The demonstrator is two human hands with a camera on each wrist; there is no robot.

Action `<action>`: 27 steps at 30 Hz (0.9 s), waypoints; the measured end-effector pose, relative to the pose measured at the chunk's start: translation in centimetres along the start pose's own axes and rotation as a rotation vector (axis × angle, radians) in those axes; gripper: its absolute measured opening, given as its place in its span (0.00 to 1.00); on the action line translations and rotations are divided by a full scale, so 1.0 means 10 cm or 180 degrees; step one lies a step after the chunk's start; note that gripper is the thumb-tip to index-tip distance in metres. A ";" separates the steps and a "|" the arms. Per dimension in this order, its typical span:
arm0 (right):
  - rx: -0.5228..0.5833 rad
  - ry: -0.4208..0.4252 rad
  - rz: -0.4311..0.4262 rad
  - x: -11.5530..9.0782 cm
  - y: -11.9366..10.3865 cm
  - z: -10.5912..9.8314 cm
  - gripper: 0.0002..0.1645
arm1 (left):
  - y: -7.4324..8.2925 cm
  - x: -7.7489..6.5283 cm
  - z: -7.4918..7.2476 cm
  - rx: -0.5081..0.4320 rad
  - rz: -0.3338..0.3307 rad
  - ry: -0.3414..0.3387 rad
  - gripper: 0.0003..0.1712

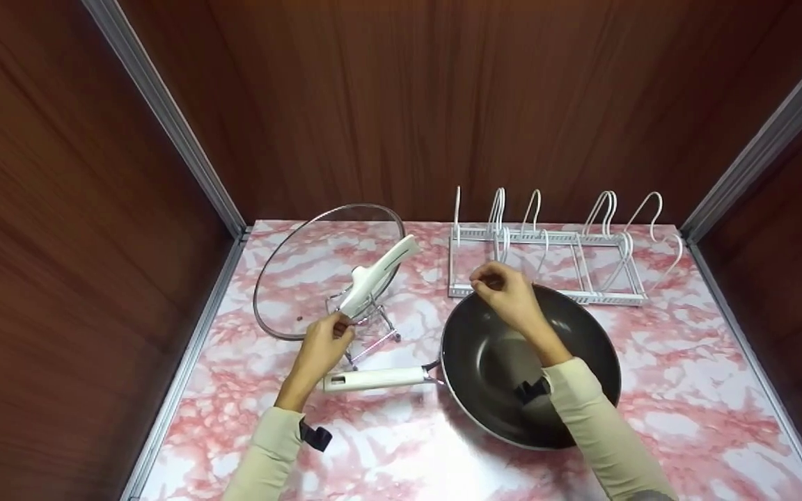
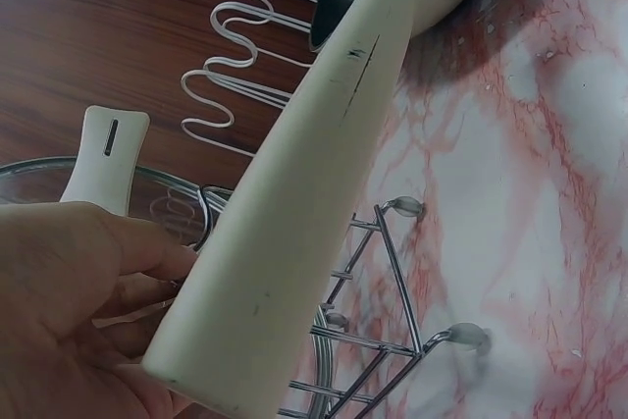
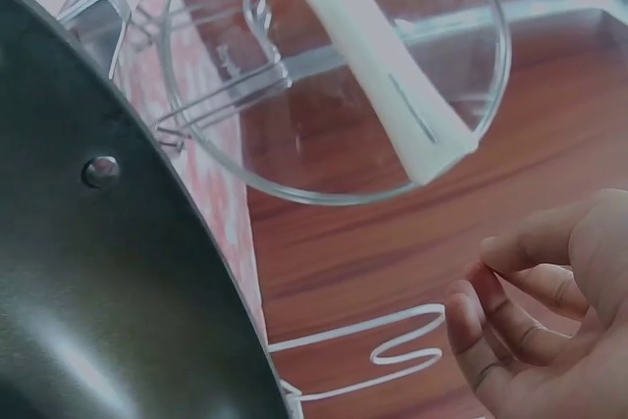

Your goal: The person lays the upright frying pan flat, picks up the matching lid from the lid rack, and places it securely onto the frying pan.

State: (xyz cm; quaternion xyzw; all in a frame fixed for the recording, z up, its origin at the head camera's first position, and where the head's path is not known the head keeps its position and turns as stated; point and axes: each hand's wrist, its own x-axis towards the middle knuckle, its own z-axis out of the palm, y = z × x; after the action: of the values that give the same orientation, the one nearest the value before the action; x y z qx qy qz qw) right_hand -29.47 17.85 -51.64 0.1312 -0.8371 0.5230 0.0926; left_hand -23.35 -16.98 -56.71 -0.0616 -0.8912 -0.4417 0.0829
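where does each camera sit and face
Head: worn on head, looking forward and down at pan, glass lid and rack; left hand, right hand and sleeves show.
Left wrist: worn there, looking across the pan handle; both hands, partly.
Right wrist: worn there, looking past pan to lid; both hands, partly.
Both wrist views share the lid.

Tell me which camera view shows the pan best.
The head view: it shows the pan and its handle together, though the right arm crosses part. The left wrist view shows mostly the handle, close up; the right wrist view, only part of the dark interior and rim.
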 end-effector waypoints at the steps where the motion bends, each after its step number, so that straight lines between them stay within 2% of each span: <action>1: -0.0025 -0.0023 -0.0028 0.02 -0.01 0.01 0.04 | 0.00 0.00 0.00 -0.0003 -0.0001 0.0001 0.06; 15: -0.0187 -0.0310 -0.0324 0.16 -0.21 0.09 0.05 | 0.01 0.01 0.01 0.0034 -0.0168 0.0006 0.06; 22: -0.0177 -0.0422 -0.0563 0.20 -0.26 0.12 0.06 | -0.01 0.01 0.03 0.0075 -0.0172 0.0042 0.05; 27: -0.0361 -0.0417 -0.0769 0.23 -0.30 0.15 0.09 | -0.01 0.01 0.03 0.0023 -0.0176 0.0026 0.06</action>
State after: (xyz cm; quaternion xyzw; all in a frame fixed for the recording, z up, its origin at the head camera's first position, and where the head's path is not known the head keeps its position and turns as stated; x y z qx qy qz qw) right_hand -30.72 14.98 -49.11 0.2594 -0.8477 0.4501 0.1073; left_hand -23.51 -16.76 -56.96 -0.0348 -0.8938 -0.4408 0.0746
